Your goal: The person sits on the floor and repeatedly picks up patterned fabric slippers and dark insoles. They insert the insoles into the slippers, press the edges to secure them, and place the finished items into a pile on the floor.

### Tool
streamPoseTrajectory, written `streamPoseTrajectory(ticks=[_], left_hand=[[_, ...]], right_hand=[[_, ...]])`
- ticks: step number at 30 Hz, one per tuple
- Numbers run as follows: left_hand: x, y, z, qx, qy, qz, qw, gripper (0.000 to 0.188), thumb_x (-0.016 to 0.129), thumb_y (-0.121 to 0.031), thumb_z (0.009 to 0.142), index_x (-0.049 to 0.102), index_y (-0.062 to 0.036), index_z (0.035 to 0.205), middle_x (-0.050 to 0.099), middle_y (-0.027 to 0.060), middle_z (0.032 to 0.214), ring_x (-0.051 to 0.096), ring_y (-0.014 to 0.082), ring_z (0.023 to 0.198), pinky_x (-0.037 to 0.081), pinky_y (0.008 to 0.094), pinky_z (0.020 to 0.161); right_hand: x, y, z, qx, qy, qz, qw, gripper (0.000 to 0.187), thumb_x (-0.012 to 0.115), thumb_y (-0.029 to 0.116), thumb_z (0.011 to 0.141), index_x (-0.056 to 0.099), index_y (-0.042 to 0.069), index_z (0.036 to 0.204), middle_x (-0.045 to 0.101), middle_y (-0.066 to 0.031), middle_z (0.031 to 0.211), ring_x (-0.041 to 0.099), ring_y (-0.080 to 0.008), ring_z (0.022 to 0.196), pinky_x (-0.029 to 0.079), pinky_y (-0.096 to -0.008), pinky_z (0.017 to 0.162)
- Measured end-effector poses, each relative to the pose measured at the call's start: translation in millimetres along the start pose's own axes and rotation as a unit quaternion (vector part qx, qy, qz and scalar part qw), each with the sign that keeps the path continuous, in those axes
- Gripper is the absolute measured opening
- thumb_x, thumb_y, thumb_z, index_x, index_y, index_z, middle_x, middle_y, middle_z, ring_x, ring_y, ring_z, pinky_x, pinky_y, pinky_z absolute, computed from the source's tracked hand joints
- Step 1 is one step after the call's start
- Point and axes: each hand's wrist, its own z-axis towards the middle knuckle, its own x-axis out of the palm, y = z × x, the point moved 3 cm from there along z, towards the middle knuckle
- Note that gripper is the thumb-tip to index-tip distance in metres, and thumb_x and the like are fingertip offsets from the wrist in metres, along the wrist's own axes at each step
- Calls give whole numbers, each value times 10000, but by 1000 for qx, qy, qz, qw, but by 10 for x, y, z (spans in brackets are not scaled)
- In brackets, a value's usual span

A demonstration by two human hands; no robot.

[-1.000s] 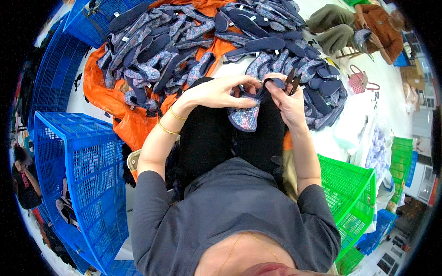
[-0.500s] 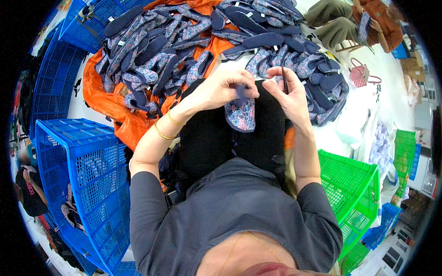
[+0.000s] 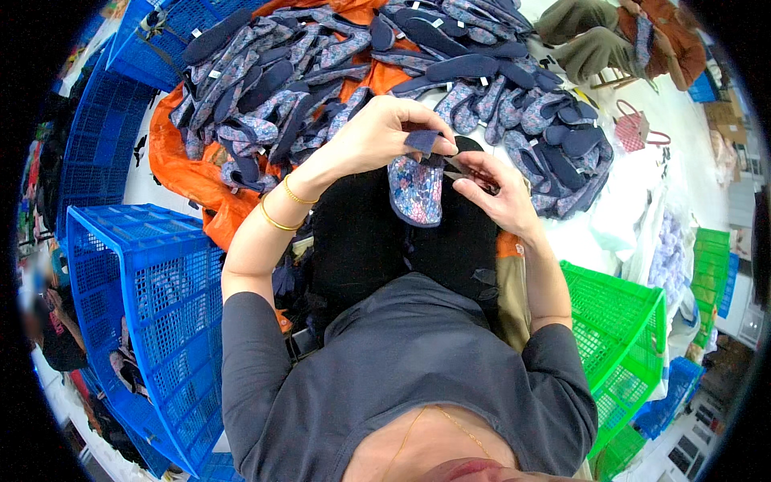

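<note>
Above my lap hangs a floral slipper (image 3: 416, 193) with navy trim, its rounded toe down. My left hand (image 3: 385, 138) pinches its upper end, where a flap of navy fabric (image 3: 421, 140) sticks out. Close on the right, my right hand (image 3: 499, 195) is closed on small dark thread snips (image 3: 454, 167), mostly hidden by the fingers. Their pointed blades stand apart at the slipper's upper right edge. Whether they touch it I cannot tell.
Ahead, a big heap of similar slippers (image 3: 273, 88) lies on an orange sheet (image 3: 181, 173). A blue crate (image 3: 173, 297) stands at my left, a green crate (image 3: 614, 321) at my right. Another person (image 3: 594, 40) sits at the far right, near a red checked bag (image 3: 632, 128).
My right hand has come down and left, bringing the snips from upright to the slipper's upper edge. The slipper has turned slightly, showing its floral face more fully.
</note>
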Motion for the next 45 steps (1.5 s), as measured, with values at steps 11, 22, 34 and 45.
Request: streamPoseTrajectory(ticks=[11,22,34,45], left_hand=[[66,-134,54,38,26,67,997,141,716,-85,827,711,7,934,698,71,867,649,124,819,504,253,746],[85,-133,70,36,31,95,994,137,718,-111,832,713,-4,918,702,67,862,649,122,797,504,246,712],[-554,571,91,64,-220,600,767,484,737,-184,761,565,17,1167,600,175,1095,540,349,1064,423,406,953],[156,81,-150,-22,147,237,960,543,736,-471,781,646,-1,1038,652,159,922,634,263,866,494,339,778]], right_hand=[[-28,218,253,-67,56,-146,985,331,739,291,819,579,27,939,595,-130,744,575,-239,636,441,-340,583],[-22,225,323,-84,85,-114,986,332,750,287,809,598,27,948,595,-104,726,561,-189,626,427,-329,573],[-233,-168,78,6,-25,132,991,319,722,150,857,555,18,1094,572,23,896,510,-48,776,436,-199,743],[-79,-131,10,79,-44,159,983,241,692,80,865,574,24,1067,528,48,891,488,-34,795,408,-183,732]])
